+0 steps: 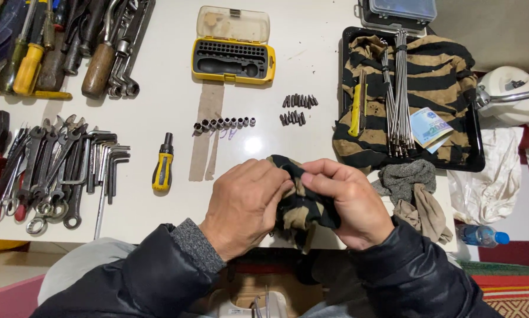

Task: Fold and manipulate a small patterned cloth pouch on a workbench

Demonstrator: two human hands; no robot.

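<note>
Head view, hands (300,203) bunching soft striped cloth (303,206)

Black puffy jacket sleeves, grey knit cuff

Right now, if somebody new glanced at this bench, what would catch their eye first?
Probably the left hand and right hand at the near edge, both gripping a black-and-tan striped cloth. Behind them, an open yellow screwdriver bit case sits at the back of the white table, with a row of small sockets in front of it. At left lies a spread of wrenches; at right, a black tray holds a striped cloth and metal rods.
</note>
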